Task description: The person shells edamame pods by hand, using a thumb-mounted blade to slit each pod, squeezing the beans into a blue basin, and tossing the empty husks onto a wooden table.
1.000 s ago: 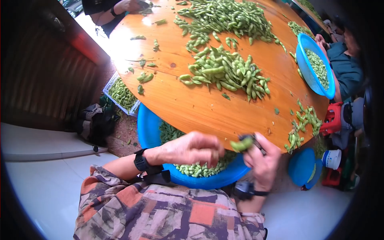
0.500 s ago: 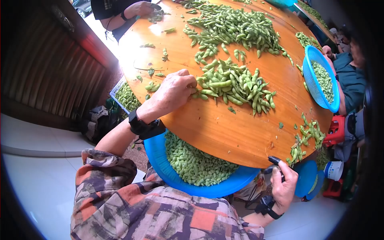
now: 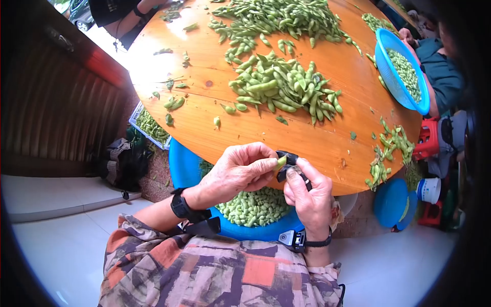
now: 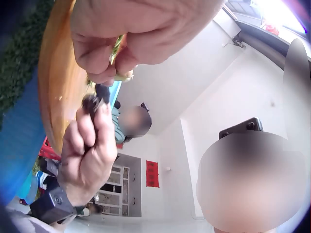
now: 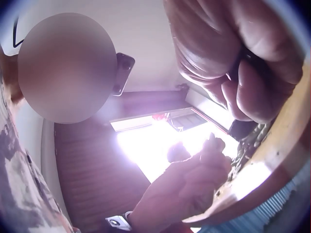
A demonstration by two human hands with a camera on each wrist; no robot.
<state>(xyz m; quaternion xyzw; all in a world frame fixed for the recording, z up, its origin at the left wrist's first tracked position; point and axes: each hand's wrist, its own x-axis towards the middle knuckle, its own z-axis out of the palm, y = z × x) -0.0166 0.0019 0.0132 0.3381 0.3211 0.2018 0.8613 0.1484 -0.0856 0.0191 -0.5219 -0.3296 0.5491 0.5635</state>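
Note:
My left hand (image 3: 240, 171) pinches a green soybean pod (image 3: 281, 163) between thumb and fingertips, just over the table's near edge. My right hand (image 3: 309, 192) meets it from the right, gripping a small black hand tool (image 3: 289, 157), mostly covered by the fingers. The pod's free end is right at the tool's tip. Below the hands sits a blue basin (image 3: 179, 162) full of short light green pods (image 3: 251, 210). Beyond them, a small pile of soybean pods (image 3: 286, 84) lies on the round wooden table (image 3: 204, 135).
A bigger pod heap (image 3: 286, 20) covers the table's far part. Trimmings and stems (image 3: 381, 163) lie at the right edge. A blue basket (image 3: 381, 66) stands at the right beside another person. A white crate (image 3: 137, 115) of pods is on the floor at left.
Half a second ago my left hand was at the pod pile and the right hand low at right. Now the left has come back with a pod, and both hands meet above the basin.

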